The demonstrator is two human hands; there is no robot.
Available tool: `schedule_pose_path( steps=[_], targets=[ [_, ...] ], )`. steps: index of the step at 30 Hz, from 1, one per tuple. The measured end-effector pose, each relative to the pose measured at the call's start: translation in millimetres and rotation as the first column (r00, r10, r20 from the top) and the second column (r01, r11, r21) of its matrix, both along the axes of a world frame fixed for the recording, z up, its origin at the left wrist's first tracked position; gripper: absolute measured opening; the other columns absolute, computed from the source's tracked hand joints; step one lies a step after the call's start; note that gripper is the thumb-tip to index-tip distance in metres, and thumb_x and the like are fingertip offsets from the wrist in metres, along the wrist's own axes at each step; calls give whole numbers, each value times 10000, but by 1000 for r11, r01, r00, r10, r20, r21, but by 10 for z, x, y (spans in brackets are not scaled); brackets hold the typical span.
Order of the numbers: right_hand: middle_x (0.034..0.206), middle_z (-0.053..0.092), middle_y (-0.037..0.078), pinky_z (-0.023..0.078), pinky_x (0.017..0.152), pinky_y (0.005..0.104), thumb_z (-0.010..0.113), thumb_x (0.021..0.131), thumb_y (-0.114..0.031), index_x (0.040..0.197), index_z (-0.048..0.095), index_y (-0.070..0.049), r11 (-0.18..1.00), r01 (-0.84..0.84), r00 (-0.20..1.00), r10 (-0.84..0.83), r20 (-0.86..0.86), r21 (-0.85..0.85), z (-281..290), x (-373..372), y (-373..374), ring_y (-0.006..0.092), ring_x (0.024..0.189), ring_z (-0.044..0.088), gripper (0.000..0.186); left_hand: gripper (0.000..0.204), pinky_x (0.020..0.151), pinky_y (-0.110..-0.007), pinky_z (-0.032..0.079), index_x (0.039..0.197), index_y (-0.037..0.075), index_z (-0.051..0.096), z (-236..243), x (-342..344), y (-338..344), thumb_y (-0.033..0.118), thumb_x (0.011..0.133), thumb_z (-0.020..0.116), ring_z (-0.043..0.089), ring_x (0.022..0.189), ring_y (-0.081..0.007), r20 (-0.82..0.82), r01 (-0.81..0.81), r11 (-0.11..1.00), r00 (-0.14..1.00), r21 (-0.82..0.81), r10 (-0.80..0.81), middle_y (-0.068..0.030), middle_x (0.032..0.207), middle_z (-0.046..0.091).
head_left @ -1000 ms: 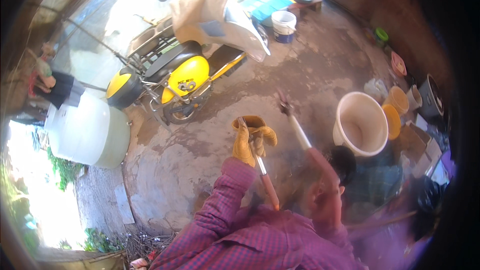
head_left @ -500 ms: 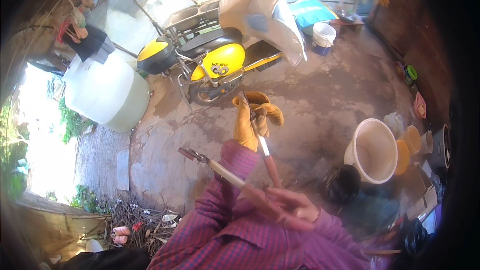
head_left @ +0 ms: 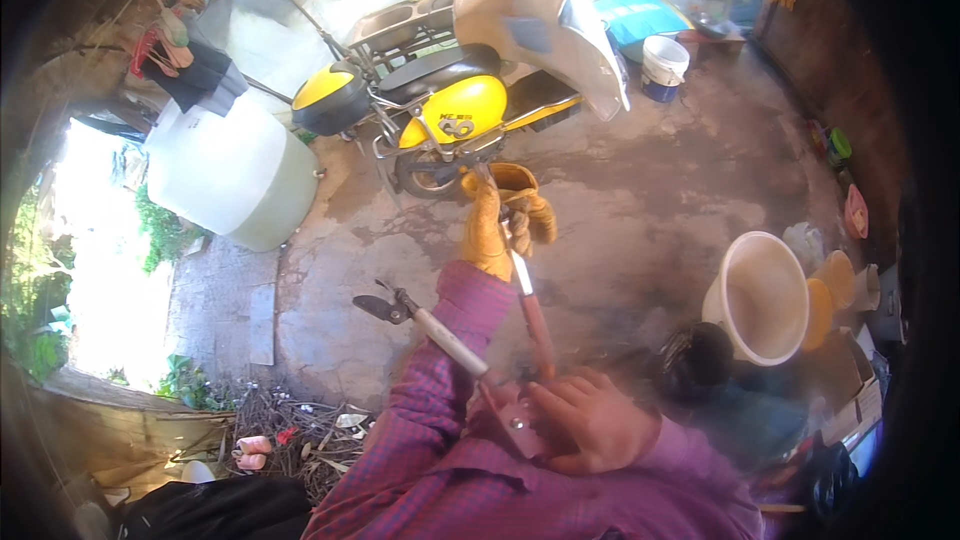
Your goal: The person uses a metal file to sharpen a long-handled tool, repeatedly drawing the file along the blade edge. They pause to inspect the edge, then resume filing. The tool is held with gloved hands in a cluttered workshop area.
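My left hand [head_left: 505, 215] wears a tan-yellow work glove and is curled round the upper end of a white-and-red rod [head_left: 530, 298], beyond my chequered sleeve. Across my left forearm lies a pruner [head_left: 445, 340] with a dark blade head, a white shaft and a red handle with bolts. Its blades [head_left: 382, 306] stand apart. My bare right hand [head_left: 597, 418] lies over the red handles close to my body and holds the pruner's handle end, partly hiding it. Whether the rod and the pruner are joined cannot be seen.
A yellow motorbike [head_left: 455, 112] with a draped cover stands ahead. A large white tank [head_left: 235, 170] is at left, near a pile of twigs [head_left: 310, 445]. At right are a big pale bucket [head_left: 757, 300] and smaller tubs. A white-and-blue pail [head_left: 664, 65] stands farther back.
The pruner's head has turned, showing its blades apart and more broadly. My right hand has rolled over the handle, back of the hand up. My left hand has shifted slightly away.
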State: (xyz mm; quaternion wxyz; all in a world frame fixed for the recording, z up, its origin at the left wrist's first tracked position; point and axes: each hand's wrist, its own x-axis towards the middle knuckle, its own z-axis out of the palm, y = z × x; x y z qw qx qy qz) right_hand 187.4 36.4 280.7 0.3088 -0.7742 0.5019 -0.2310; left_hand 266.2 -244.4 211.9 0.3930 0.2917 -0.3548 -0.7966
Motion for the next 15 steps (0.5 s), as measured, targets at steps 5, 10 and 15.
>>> schedule_pose_path(
  steps=[5,10,15],
  targets=[
    [1305,616,164,314,1140,704,813,700,-368,1444,531,13,975,206,972,-213,-101,-77,-159,114,190,368,1188,603,882,787,462,-284,339,819,106,714,-22,-46,-22,867,886,525,406,426,-109,-34,56,997,998,54,-54,64,554,500],
    [1152,668,146,353,1103,687,828,613,-252,1343,625,9,863,366,921,-390,4,-348,-478,146,169,345,1034,647,802,805,466,-279,329,869,100,721,71,-133,-21,876,888,504,405,428,-111,-86,114,992,990,46,-109,53,566,517],
    [1048,692,174,541,858,464,808,622,-166,1332,641,20,920,358,910,-306,280,-160,-660,-141,252,352,902,684,753,841,439,-272,327,890,73,704,114,-230,39,886,884,487,427,423,-113,-152,203,978,969,37,-195,32,586,548]
  ],
)
